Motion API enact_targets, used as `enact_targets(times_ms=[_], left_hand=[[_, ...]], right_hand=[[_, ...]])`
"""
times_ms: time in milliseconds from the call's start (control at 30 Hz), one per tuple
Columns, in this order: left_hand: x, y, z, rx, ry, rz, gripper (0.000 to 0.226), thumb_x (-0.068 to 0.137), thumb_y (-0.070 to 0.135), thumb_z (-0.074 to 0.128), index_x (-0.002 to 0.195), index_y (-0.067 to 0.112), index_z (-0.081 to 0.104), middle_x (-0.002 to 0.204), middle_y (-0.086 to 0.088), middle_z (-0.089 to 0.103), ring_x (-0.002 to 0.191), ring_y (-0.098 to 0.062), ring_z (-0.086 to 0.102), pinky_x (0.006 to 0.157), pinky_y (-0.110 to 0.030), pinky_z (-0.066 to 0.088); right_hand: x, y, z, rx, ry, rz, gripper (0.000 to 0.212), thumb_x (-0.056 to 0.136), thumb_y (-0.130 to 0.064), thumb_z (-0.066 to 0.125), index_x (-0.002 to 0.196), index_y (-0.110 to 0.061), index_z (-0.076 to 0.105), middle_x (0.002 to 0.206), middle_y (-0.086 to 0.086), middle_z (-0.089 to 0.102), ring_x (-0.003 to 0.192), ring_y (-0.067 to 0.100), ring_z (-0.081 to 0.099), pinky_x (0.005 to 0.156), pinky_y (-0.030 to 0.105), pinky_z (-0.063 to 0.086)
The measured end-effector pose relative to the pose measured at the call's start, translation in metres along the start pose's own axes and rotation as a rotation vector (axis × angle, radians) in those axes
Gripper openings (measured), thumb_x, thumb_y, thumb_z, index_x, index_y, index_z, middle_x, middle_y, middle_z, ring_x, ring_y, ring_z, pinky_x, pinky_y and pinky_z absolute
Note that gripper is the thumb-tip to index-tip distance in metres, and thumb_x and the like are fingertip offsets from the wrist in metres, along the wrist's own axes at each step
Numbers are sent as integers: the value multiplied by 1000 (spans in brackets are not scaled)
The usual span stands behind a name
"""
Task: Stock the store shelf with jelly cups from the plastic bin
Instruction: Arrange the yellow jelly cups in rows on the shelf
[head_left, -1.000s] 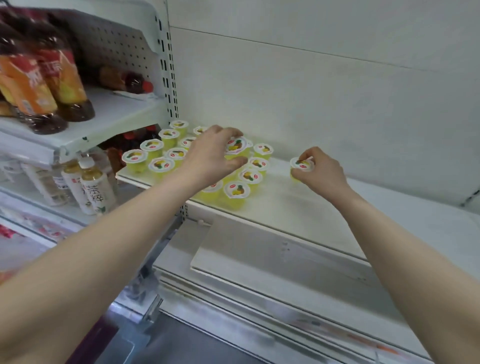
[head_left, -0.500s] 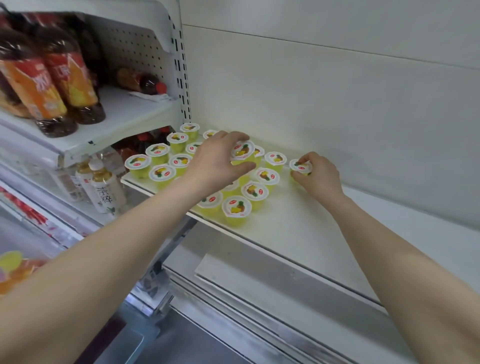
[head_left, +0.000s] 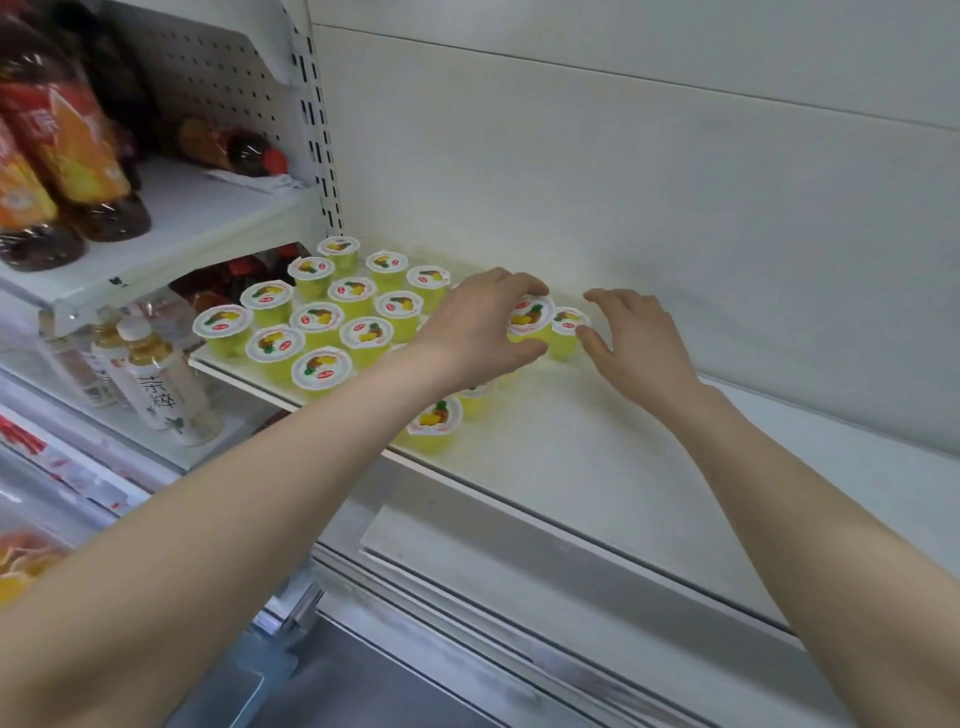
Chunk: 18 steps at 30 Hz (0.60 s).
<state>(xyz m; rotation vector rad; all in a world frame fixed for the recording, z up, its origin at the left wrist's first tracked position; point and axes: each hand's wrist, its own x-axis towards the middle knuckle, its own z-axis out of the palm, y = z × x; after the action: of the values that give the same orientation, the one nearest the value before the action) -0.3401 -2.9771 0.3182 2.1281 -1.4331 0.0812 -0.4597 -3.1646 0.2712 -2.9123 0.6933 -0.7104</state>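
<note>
Our left hand (head_left: 480, 327) closes its grip around a yellow plastic jelly cup with a white fruit-printed lid (head_left: 530, 318). We cannot tell whether the cup rests on the white store shelf (head_left: 597, 447). At its three o'clock stands a second yellow cup (head_left: 567, 332). Our right hand (head_left: 634, 338) is just beside that one, grip wide and holding nothing. More yellow cups (head_left: 317, 317) crowd the shelf at nine o'clock.

Left hand (head_left: 478, 325) gripping jelly cup (head_left: 530, 318), right hand (head_left: 636, 338) spread beside neighbouring cup (head_left: 566, 327)
</note>
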Motion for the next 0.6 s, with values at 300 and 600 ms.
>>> enact_targets(times_ms=[300,600], left_hand=[[12,6,46,268,-191,141,55,78,41,69,128,22,56,118,-2,61,112,-23,55,87,-39,47],[19,9,53,332,-202,172,59,80,49,68,130,21,55,122,-2,62,112,-26,54,90,-35,43]], right_hand=[[-13,16,-8,-160,-10,-20,55,92,-38,47,137,-6,50,120,17,62,103,40,56,81,47,46],[-13,15,-15,-175,-15,-5,50,96,-31,55,139,-7,47,125,16,59,111,39,53,86,46,43]])
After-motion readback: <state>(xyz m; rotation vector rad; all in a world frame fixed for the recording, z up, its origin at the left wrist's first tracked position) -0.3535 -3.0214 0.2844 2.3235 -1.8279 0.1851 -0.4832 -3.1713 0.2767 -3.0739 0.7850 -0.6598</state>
